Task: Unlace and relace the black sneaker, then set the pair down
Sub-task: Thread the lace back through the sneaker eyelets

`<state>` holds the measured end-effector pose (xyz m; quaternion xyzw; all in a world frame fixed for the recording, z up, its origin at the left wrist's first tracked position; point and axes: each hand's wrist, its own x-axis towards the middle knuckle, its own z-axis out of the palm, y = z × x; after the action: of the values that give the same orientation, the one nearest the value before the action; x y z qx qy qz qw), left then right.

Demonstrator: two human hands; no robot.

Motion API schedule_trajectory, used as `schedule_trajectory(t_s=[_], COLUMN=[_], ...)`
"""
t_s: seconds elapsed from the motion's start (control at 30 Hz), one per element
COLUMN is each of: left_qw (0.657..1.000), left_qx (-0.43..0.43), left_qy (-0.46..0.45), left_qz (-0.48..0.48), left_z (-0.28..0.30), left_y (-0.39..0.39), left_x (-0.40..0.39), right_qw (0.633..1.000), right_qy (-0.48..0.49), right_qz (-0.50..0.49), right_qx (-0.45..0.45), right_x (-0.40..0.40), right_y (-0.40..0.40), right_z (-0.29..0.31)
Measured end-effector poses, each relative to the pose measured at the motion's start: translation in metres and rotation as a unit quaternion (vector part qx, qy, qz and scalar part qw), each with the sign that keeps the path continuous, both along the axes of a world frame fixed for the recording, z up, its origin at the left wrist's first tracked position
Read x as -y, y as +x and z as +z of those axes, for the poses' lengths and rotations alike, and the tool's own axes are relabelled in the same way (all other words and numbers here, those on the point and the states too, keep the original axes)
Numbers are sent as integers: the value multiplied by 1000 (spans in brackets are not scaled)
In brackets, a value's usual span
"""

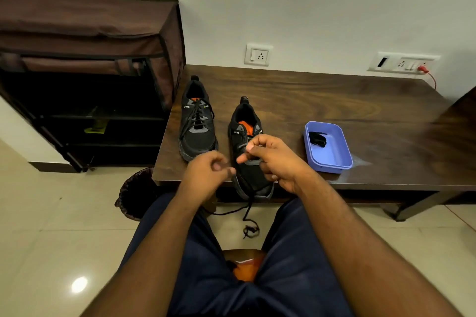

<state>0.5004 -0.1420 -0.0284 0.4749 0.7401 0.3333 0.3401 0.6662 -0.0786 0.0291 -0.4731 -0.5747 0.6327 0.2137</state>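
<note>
Two black sneakers stand on the dark wooden table, toes toward me. The left sneaker is fully laced. The right sneaker sits at the table's front edge with its toe over the edge, and its black lace hangs loose down to the floor. My right hand is over this shoe's eyelets, thumb and forefinger pinching the lace. My left hand hovers just left of the shoe with its fingers curled, seemingly pinching a lace end, though the lace there is hard to make out.
A purple plastic tray holding a bundled black lace lies right of the shoes. A brown fabric shoe rack stands at the left, a dark bin below the table corner. Wall sockets sit behind; my knees are below.
</note>
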Motion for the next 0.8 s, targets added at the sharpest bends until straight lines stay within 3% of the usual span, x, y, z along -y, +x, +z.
schedule_trajectory(t_s=[0.07, 0.1, 0.17, 0.27, 0.33, 0.4, 0.53, 0.67, 0.8], left_qw=[984, 980, 964, 873, 848, 858, 850, 888, 916], left_qx=[161, 192, 261, 408, 406, 360, 334, 359, 327], left_qy=[31, 25, 31, 110, 164, 192, 185, 143, 215], left_qz=[-66, -53, 47, 242, 298, 311, 363, 249, 92], left_z=[8, 11, 14, 21, 23, 27, 40, 67, 146], left_y=[13, 18, 22, 5, -21, -47, -88, -84, -68], left_x=[-5, -5, -7, -13, -21, -27, -39, -60, -104], right_qw=[999, 998, 996, 992, 983, 982, 986, 974, 953], right_qy=[42, 62, 88, 102, 116, 124, 156, 216, 292], right_qz=[13, 9, -6, 13, 50, 38, -65, -68, -83], right_qx=[6, 14, 31, 74, 132, 139, 9, -24, -8], right_x=[1, 1, 0, -5, -10, -16, -28, -36, -60], right_y=[-7, -10, -9, 9, 27, 43, 56, 41, 14], right_z=[2, 2, 2, 2, 2, 4, 15, 36, 79])
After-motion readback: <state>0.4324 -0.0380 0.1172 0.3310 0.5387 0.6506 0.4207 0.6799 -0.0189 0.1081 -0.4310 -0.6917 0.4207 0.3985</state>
